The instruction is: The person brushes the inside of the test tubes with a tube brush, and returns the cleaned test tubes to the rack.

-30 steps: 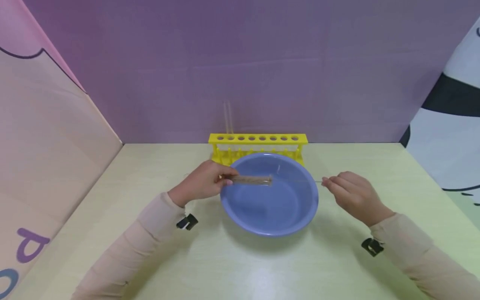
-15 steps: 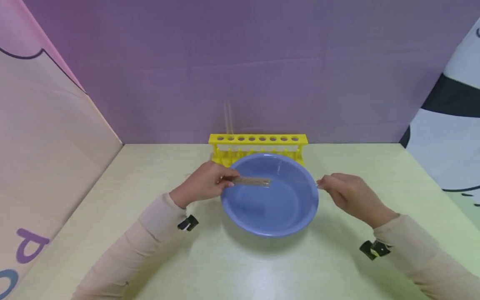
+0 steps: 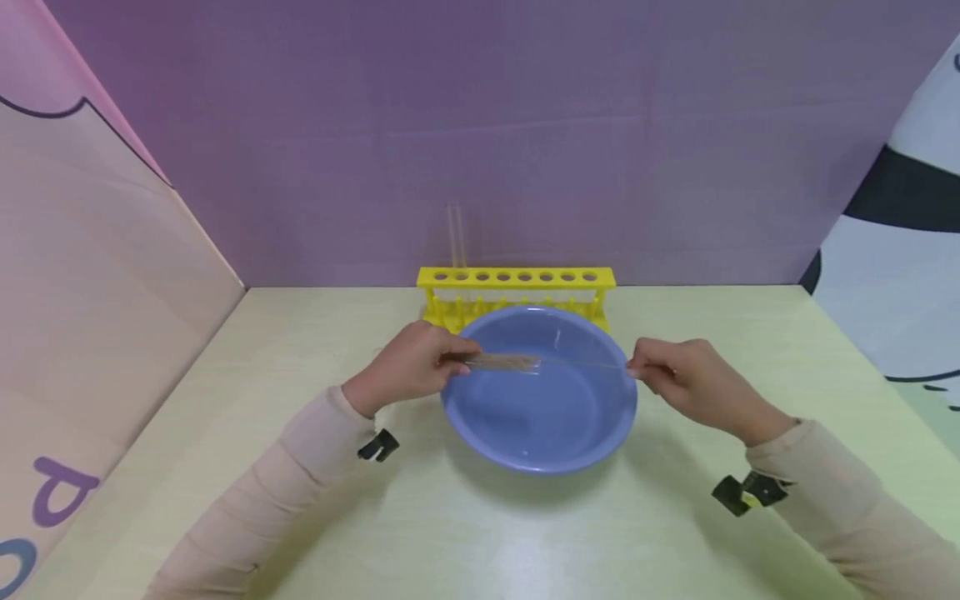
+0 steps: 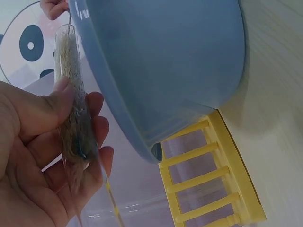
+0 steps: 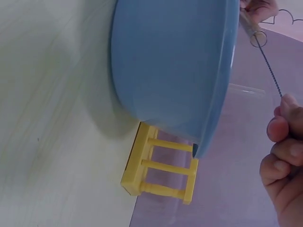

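Observation:
My left hand [image 3: 412, 362] grips a clear glass test tube [image 4: 65, 45] over the left part of a blue basin [image 3: 540, 450], thumb on one side and fingers round the other. Inside the tube sit the tan bristles of a test tube brush [image 4: 71, 109]. The tube lies nearly level, its mouth toward the right. From that mouth runs the brush's thin twisted wire handle [image 5: 269, 64]. My right hand [image 3: 701, 387] pinches the wire between thumb and index finger at the basin's right rim, the other fingers curled.
Behind the basin stands a yellow test tube rack [image 3: 517, 277] with a row of holes. One clear tube [image 3: 457, 237] rises from its left end. The pale table [image 3: 337, 517] ends at a purple backdrop [image 3: 525, 142].
My right hand has moved a little left, toward the tube, and more of its wrist has turned. The left hand and tube have shifted only slightly right.

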Demonstrator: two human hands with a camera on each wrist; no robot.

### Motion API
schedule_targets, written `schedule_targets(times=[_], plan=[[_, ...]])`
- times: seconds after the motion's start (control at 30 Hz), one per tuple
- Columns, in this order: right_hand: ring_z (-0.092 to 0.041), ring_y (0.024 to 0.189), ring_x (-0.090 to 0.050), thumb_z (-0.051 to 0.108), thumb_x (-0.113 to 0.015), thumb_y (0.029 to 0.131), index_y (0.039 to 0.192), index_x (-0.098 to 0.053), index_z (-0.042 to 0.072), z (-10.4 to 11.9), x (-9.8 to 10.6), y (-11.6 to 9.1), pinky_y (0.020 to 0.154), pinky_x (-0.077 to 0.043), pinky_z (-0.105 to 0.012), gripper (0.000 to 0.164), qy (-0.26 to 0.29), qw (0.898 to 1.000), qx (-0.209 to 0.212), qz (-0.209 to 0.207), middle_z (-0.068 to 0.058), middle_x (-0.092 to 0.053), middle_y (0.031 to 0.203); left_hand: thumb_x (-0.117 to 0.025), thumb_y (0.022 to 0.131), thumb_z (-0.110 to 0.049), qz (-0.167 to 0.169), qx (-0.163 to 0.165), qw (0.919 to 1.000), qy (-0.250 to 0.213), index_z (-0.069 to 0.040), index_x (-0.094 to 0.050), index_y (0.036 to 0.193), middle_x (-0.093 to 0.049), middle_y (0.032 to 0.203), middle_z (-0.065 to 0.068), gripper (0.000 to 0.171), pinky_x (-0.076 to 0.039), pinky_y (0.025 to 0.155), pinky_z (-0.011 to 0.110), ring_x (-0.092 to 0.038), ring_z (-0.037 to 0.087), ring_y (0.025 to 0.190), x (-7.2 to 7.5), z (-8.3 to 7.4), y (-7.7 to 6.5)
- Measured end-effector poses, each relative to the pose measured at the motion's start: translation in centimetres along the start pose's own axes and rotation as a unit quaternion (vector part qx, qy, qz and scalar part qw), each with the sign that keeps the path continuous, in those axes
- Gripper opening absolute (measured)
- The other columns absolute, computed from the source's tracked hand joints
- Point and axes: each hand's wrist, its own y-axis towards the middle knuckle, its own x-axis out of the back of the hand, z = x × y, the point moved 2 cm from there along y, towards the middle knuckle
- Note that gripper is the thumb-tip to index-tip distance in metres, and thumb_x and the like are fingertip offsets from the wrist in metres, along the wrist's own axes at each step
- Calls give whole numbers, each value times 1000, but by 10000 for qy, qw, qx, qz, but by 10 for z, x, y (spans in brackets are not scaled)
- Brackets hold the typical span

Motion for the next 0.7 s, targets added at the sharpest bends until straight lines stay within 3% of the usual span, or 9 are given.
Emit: schedule_targets(times=[0.27, 0.5, 0.7], plan=[[-1, 50, -41, -10, -63, 83, 80, -60, 14, 2, 1, 4, 43, -37, -19, 24, 775, 9938, -700, 375, 10, -49, 57, -70, 83, -4, -254, -85, 9985, 485, -1, -71, 108, -73, 94, 7, 25, -47, 58, 18, -62, 7, 63, -2, -4, 2], [-4, 44, -37, -3, -60, 89, 77, -58, 8, 1, -1, 9, 40, -34, -22, 16, 1217, 9785, -1512, 695, 6, -53, 55, -73, 80, -4, -547, -252, 9938, 930, -2, -72, 104, -73, 92, 5, 24, -53, 64, 23, -68, 13, 72, -3, -8, 2], [-6, 42, -36, 1, -59, 91, 76, -57, 6, 0, -6, 12, 39, -31, -23, 16, 1577, 9690, -1696, 859, 5, -54, 55, -77, 76, -2, -737, -207, 9879, 1350, -5, -74, 102, -73, 92, 4, 26, -54, 65, 28, -69, 16, 75, -4, -12, 2]])
